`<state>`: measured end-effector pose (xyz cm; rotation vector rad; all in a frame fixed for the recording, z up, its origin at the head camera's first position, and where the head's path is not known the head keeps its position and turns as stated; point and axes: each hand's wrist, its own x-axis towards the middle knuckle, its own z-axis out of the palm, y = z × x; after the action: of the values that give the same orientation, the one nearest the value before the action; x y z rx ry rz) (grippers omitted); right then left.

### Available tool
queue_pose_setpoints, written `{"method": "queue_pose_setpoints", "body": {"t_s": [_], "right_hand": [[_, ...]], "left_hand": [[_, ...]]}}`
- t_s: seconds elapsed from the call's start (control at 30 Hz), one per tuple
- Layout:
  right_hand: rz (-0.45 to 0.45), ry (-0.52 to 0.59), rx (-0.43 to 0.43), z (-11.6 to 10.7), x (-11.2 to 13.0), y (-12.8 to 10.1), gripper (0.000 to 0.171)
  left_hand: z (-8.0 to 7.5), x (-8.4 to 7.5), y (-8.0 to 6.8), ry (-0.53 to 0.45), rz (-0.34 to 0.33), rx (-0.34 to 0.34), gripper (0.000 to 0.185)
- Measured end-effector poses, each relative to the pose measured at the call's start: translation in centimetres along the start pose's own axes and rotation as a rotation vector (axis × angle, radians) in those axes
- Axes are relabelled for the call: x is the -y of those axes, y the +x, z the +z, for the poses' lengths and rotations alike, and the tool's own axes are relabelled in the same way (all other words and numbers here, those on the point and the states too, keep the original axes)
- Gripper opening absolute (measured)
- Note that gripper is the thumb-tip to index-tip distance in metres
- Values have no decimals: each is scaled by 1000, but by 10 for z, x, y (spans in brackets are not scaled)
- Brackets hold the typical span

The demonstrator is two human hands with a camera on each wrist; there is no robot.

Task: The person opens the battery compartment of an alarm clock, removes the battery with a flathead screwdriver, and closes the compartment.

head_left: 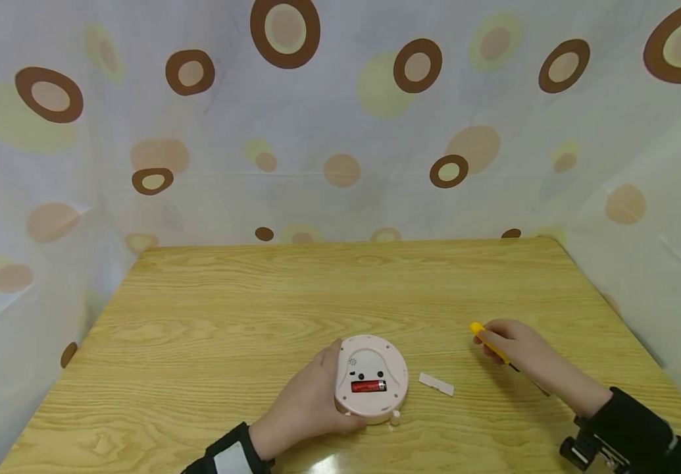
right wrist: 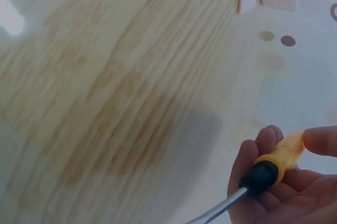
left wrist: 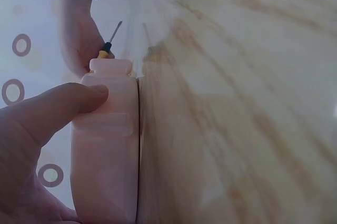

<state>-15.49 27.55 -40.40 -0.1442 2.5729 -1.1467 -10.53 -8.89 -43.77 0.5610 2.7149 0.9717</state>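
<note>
Head view: which way does the pink device (head_left: 374, 361) lie from the right hand (head_left: 514, 345)?

To that hand's left and a little nearer the person, back face up on the worktop (head_left: 340, 289). The left hand (head_left: 314, 395) is the nearer one; it grips the device by its left side, thumb against the near edge.

What lies between the hands?

A pale strip (head_left: 436, 384), just beside the device on the right hand's side, apart from both hands. Its right end slants nearer the person.

And what does the right hand hold?

A screwdriver (right wrist: 263, 175), gripped by its handle. The long axis runs slantwise: handle end forward and left of the hand, metal tip back beneath the forearm, away from the device.

Does the device point anywhere?

Its round body shows no clear long axis, but the red battery (head_left: 367, 386) inside lies crosswise, silver end towards the right hand.
</note>
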Motion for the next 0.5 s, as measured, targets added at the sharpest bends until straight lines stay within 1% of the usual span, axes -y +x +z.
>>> {"method": "queue_pose_setpoints", "body": {"t_s": [0.2,0.37,0.5], "right_hand": [[-11,-142,-20,-5,-4,4,32],[-20,-284,-63,-6,-6,5,34],[-12,-366,-99,-6,-8,4,31]], "left_hand": [[-1,0,0,0,-7,4,126],[-2,0,0,5,-3,1,127],[-2,0,0,5,-8,3,127]]}}
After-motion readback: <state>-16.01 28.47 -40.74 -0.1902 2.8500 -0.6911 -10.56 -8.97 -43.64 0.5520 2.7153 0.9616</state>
